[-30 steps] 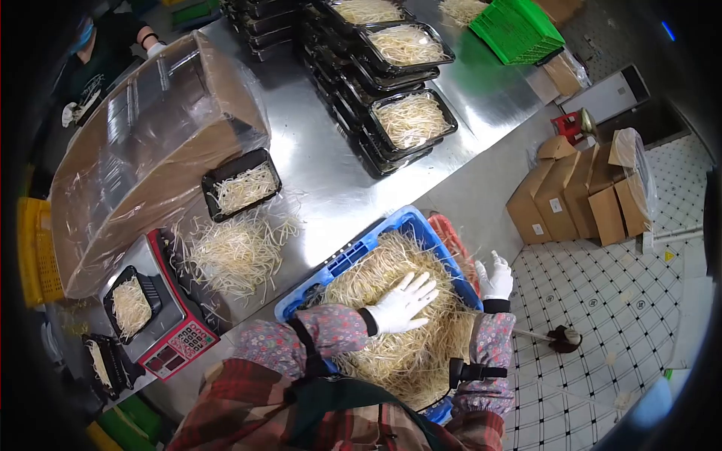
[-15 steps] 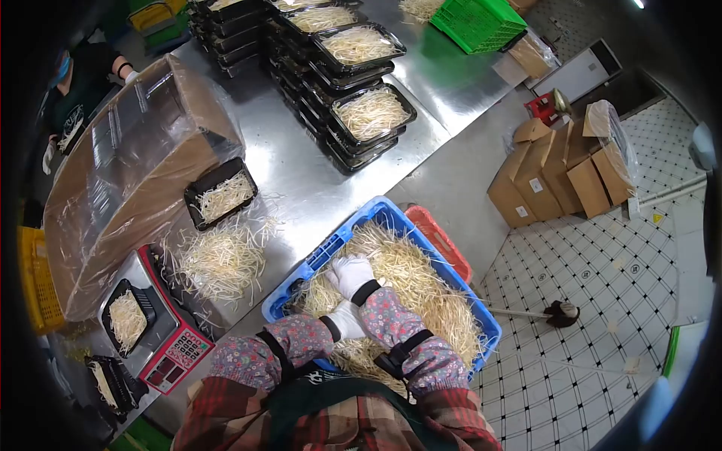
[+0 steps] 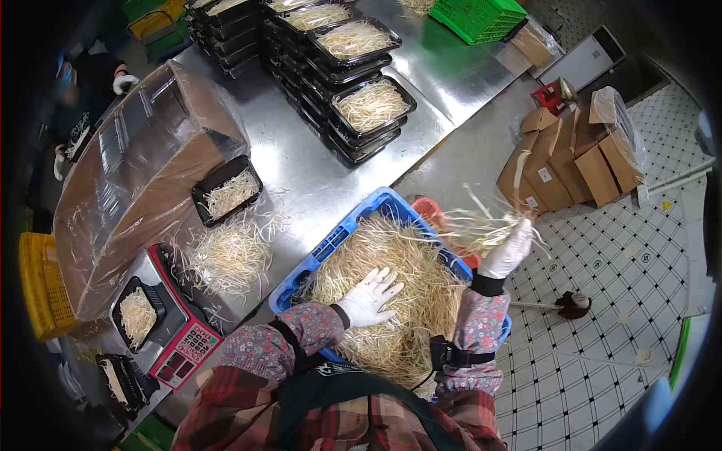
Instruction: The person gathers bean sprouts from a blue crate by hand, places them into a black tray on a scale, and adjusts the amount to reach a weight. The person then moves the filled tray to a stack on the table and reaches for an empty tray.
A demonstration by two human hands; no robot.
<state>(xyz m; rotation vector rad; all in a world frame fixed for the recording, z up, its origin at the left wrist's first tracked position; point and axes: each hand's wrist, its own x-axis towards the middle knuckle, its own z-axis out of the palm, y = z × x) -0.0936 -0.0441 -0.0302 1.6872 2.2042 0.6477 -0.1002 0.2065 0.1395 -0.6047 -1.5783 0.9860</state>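
Bean sprouts (image 3: 398,255) fill a blue plastic crate (image 3: 329,244) in front of me. My left hand (image 3: 370,298), in a white glove, lies on the heap with its fingers spread. Beyond the crate's right side, my gloved right hand (image 3: 508,249) is raised and closed round a loose bunch of bean sprouts (image 3: 481,229); the strands trail to the left and look blurred. A loose pile of sprouts (image 3: 229,255) lies on the steel table left of the crate. Beside it are a part-filled black tray (image 3: 227,190) and a red scale (image 3: 180,346) bearing another tray of sprouts (image 3: 138,319).
Stacks of filled black trays (image 3: 368,105) stand on the steel table (image 3: 301,165). A plastic-lined carton (image 3: 143,180) is at left, with a co-worker (image 3: 94,90) behind it. A red basket (image 3: 430,213) sits beyond the crate. Cardboard boxes (image 3: 564,161) and a green crate (image 3: 477,19) lie farther off.
My right hand has left the crate and swung up to the right with a bunch of bean sprouts. My left hand has opened flat on the heap.
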